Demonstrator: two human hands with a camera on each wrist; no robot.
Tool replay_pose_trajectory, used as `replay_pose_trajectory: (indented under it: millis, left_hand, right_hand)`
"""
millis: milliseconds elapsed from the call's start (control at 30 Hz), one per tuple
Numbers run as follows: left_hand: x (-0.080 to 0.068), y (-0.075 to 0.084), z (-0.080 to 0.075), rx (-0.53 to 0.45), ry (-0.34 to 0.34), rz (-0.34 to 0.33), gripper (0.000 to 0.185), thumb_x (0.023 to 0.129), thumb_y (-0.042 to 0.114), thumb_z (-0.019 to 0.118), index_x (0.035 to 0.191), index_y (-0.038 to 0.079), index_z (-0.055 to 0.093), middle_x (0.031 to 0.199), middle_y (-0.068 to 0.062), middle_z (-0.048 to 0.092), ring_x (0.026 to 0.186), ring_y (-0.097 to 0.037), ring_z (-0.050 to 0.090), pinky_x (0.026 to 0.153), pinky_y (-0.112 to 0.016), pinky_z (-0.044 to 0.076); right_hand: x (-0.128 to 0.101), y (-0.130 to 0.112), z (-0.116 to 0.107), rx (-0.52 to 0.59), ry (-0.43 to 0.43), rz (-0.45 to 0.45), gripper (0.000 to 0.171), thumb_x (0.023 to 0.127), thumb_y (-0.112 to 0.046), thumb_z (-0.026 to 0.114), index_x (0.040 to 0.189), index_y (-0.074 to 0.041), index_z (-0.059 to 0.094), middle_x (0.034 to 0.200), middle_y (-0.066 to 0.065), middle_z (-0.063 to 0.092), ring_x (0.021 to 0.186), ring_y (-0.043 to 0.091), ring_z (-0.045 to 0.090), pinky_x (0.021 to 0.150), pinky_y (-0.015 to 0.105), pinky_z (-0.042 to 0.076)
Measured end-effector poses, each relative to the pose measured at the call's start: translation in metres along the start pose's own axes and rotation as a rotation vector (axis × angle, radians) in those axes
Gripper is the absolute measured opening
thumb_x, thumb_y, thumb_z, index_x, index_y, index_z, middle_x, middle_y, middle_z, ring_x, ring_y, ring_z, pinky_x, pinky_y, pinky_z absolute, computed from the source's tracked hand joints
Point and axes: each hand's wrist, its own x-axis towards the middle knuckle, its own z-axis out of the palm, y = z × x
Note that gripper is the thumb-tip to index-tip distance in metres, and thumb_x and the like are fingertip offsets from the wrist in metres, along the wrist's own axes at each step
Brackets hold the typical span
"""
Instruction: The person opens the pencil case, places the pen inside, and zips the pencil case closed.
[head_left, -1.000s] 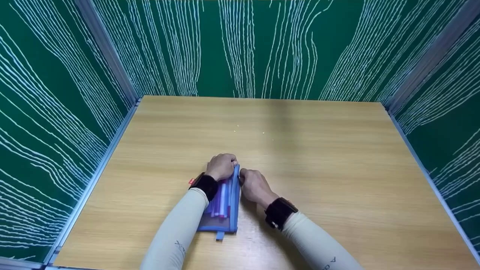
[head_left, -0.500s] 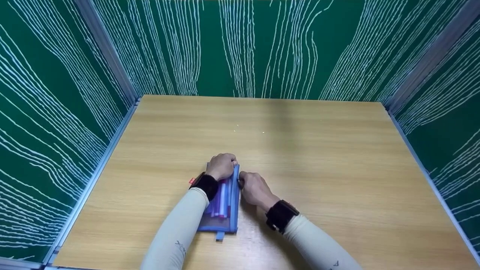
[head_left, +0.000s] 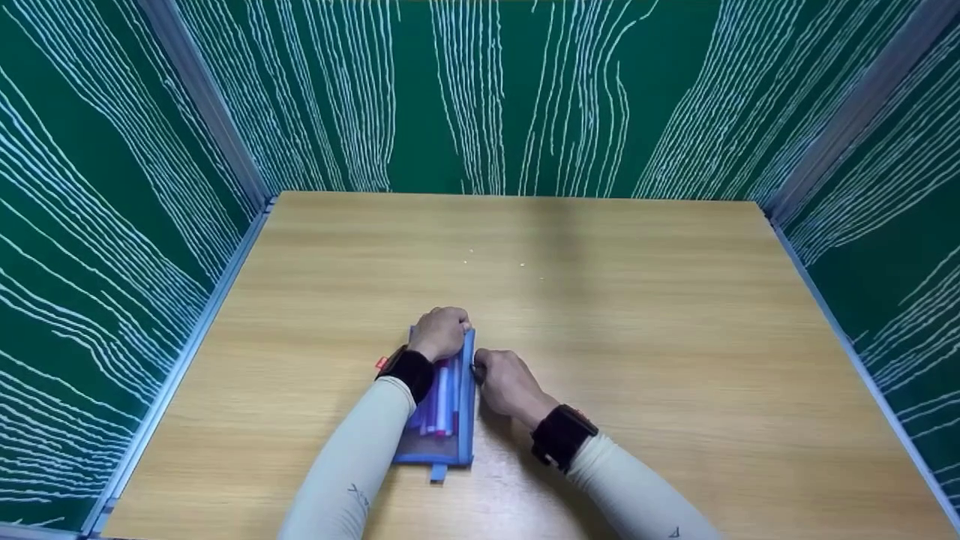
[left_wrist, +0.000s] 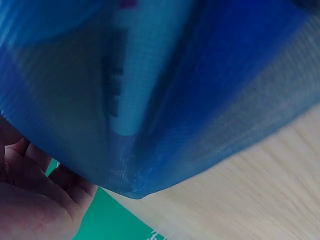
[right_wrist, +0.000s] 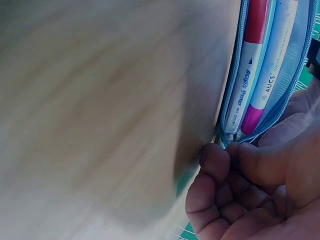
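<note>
On table, blue pouch point(head_left: 448, 420) between hands, left hand point(head_left: 439, 332) gripping top, right hand point(head_left: 504, 381) pinching zipper.

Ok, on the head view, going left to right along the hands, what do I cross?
Left green wall → left hand → blue pouch zip edge → right hand → bare table → right green wall.

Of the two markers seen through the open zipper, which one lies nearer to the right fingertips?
The marker with the pink end, marked AUCS; the red-capped marker lies farther from the fingertips.
</note>
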Motion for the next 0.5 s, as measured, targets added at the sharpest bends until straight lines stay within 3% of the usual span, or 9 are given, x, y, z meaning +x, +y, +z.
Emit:
replay_pose_trajectory:
  millis: [500]
  left_hand:
    - [-0.0002, -0.0003, 0.0005, -0.02, 0.001, -0.003, 0.019, 0.101, 0.018, 0.061, 0.088, 0.009, 0.072, 0.092, -0.01, 0.071, 0.089, -0.029, 0.065, 0.082, -0.044, 0.052]
  right_hand:
    - [-0.0061, -0.0024, 0.0002, 0.021, -0.041, 0.037, 0.02, 0.093, 0.0, 0.058, 0.076, -0.011, 0.055, 0.07, 0.0, 0.054, 0.066, 0.02, 0.055, 0.061, 0.038, 0.049]
